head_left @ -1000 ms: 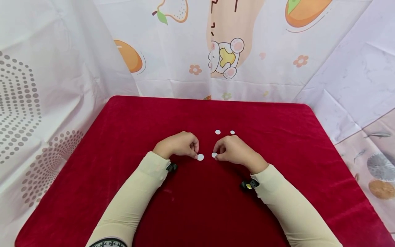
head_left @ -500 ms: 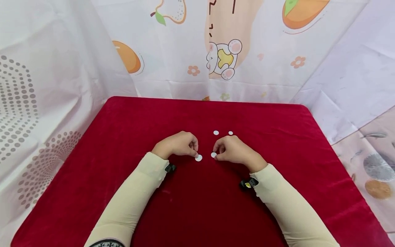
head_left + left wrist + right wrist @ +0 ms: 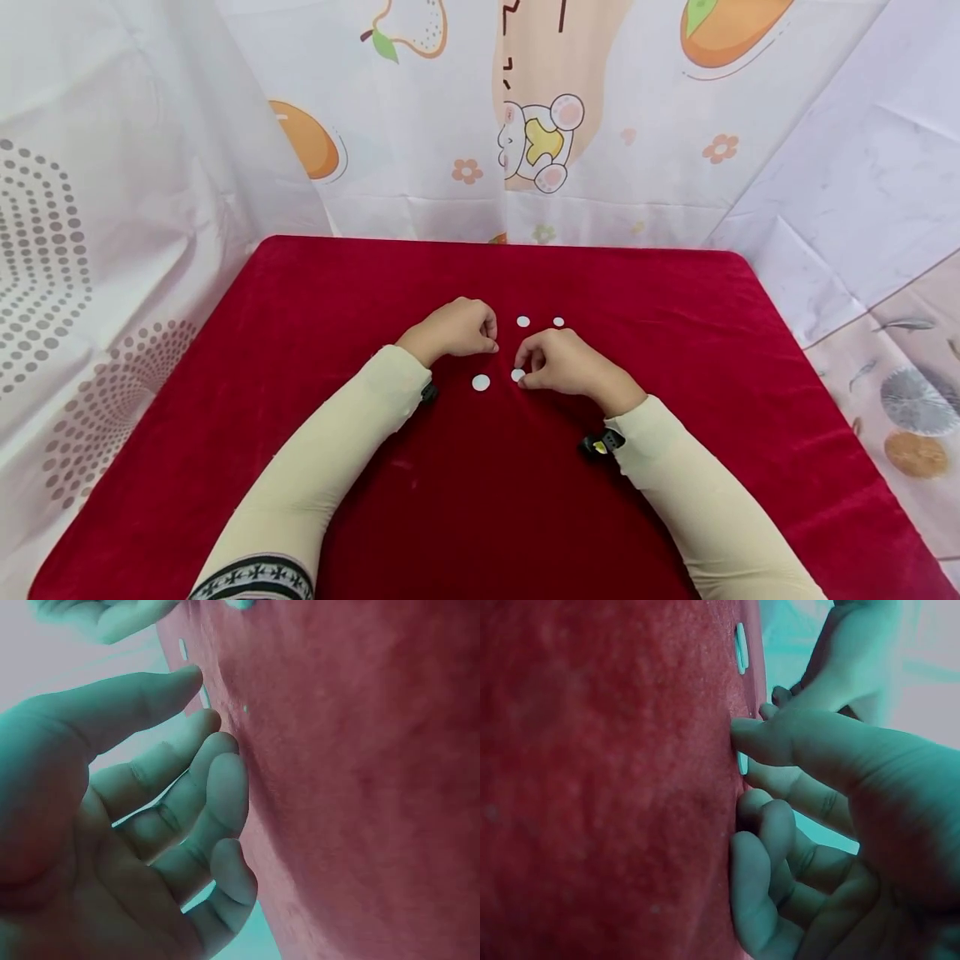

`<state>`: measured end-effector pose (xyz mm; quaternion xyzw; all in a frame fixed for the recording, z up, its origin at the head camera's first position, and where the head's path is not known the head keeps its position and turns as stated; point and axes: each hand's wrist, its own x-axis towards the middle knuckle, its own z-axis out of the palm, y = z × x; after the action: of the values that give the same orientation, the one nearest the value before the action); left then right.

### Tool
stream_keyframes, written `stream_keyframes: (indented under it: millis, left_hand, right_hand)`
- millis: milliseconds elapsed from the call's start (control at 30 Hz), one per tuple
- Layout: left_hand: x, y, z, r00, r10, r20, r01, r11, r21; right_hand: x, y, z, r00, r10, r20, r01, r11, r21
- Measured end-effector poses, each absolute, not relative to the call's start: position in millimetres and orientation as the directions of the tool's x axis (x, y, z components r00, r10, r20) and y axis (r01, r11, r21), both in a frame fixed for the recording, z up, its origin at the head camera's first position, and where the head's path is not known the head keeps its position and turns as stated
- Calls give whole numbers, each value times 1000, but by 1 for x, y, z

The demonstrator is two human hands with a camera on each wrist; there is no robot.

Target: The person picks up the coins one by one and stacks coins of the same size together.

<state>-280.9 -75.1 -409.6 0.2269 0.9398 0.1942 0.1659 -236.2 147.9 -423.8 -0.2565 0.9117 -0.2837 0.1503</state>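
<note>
My left hand (image 3: pixel 459 327) hovers over the red cloth, fingers loosely bent, with nothing between thumb and fingertips in the left wrist view. A white round disc (image 3: pixel 481 382) lies flat just in front of it, nearer to me. In the right wrist view this disc (image 3: pixel 741 649) looks like two thin layers. My right hand (image 3: pixel 564 364) pinches another white disc (image 3: pixel 517 376) at its edge between thumb and index finger, down at the cloth. Part of that disc (image 3: pixel 742 763) is hidden behind the thumb.
Two more white discs, a larger one (image 3: pixel 522 322) and a smaller one (image 3: pixel 558 322), lie beyond my right hand. The red cloth (image 3: pixel 480 517) covers the table. White patterned curtains (image 3: pixel 420 108) hang behind it and at both sides.
My left hand has let go of the left disc and moved away from me and slightly right, leaving the disc lying on the cloth. My right hand keeps its pinch in the same place.
</note>
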Motion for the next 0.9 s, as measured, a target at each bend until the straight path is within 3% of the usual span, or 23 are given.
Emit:
stream_keyframes:
  millis: [900]
  left_hand:
    - [-316,-25,-417,-858,482,-178,413,853,319]
  right_hand:
    - [-239,151,-428,-822,-556,-124,-366,682,-633]
